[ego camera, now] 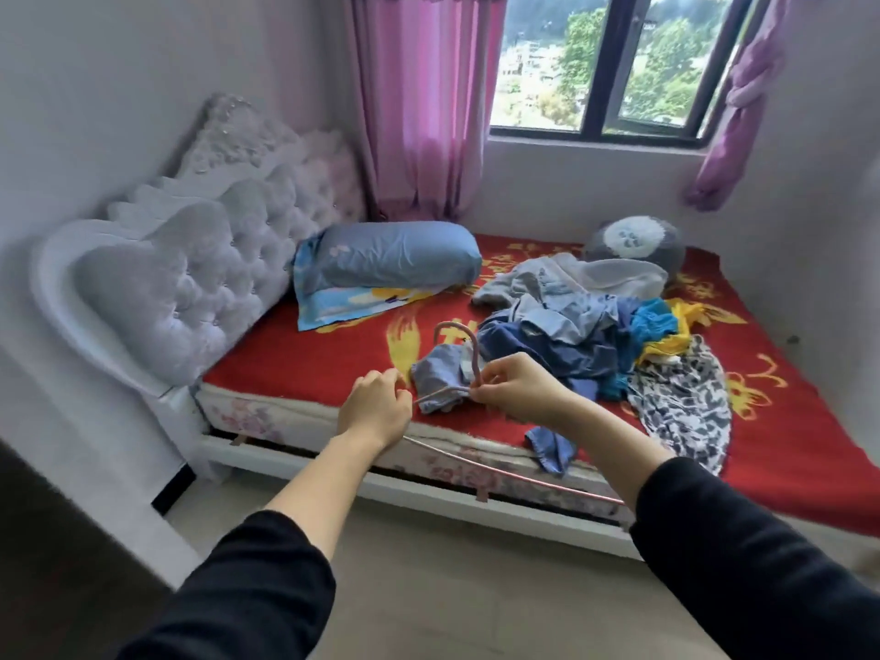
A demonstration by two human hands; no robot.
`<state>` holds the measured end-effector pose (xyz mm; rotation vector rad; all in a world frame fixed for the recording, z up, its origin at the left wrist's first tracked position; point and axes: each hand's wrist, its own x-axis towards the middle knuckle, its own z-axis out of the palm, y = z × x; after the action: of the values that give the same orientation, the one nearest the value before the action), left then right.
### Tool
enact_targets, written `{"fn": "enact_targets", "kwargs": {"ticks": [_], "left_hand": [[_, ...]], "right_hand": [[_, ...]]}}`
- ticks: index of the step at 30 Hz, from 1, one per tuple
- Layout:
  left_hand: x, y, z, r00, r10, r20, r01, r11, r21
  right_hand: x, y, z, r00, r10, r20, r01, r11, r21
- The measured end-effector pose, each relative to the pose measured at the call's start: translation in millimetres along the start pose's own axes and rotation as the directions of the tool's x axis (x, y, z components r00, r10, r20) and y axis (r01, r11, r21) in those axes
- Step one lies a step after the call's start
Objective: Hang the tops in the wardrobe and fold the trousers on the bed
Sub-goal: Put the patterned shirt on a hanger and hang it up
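Fingers [482, 377] of the right hand [516, 393] are pressed together in a pinch on a pink hanger [457, 338], just below its hook, where the neck meets the shoulders. The left hand [376, 408] is beside it, its fingers [394, 377] curled in around the hanger's left corner; one thin arm of the hanger runs between the two hands, and the long lower bar comes out from under the left wrist and slants down to the right, behind the right forearm. Both hands are over the near edge of the bed [285, 414], with black sleeves [743, 554] pushed up the forearms.

Just behind the hanger lies a small light blue garment [435, 373], crumpled on the red blanket [295, 359] with yellow patterns. To its right, touching it, is a pile of clothes [562, 335] in dark blue, pale blue, grey, turquoise and yellow. A black-and-white patterned garment [681, 407] spreads out from the pile toward the near edge, and a blue strip of cloth [550, 450] hangs over the mattress side.

Farther back a blue pillow [395, 254] rests against the tufted white headboard [190, 273], and a round grey cushion [633, 242] sits near the wall under the window [595, 64]. Pink curtains [419, 102] hang on the window's left side.
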<state>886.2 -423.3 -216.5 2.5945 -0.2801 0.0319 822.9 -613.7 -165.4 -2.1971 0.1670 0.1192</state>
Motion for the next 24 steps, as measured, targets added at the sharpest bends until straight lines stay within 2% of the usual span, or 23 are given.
{"fn": "enact_targets", "kwargs": {"ticks": [6, 11, 17, 21, 24], "left_hand": [[75.9, 100.0, 88.1, 0.975, 0.170, 0.142, -0.169, 0.985, -0.022], [137.2, 178.4, 163.9, 0.922, 0.291, 0.255, -0.280, 0.957, -0.078], [188.5, 267.1, 248.0, 0.826, 0.405, 0.392, -0.395, 0.912, -0.110], [203.0, 316.1, 299.5, 0.757, 0.454, 0.469, -0.455, 0.882, -0.119], [215.4, 350.7, 348.8, 0.731, 0.463, 0.501, -0.461, 0.877, -0.136]], "right_hand": [[22.0, 90.5, -86.6, 0.968, 0.176, -0.179, -0.170, 0.984, 0.051], [50.3, 154.1, -156.5, 0.905, 0.314, -0.285, -0.298, 0.949, 0.100], [67.2, 222.6, -231.0, 0.801, 0.466, -0.376, -0.432, 0.885, 0.176], [68.5, 274.7, -275.8, 0.716, 0.545, -0.437, -0.517, 0.834, 0.193], [73.5, 324.5, -312.2, 0.637, 0.584, -0.503, -0.563, 0.798, 0.213]]}}
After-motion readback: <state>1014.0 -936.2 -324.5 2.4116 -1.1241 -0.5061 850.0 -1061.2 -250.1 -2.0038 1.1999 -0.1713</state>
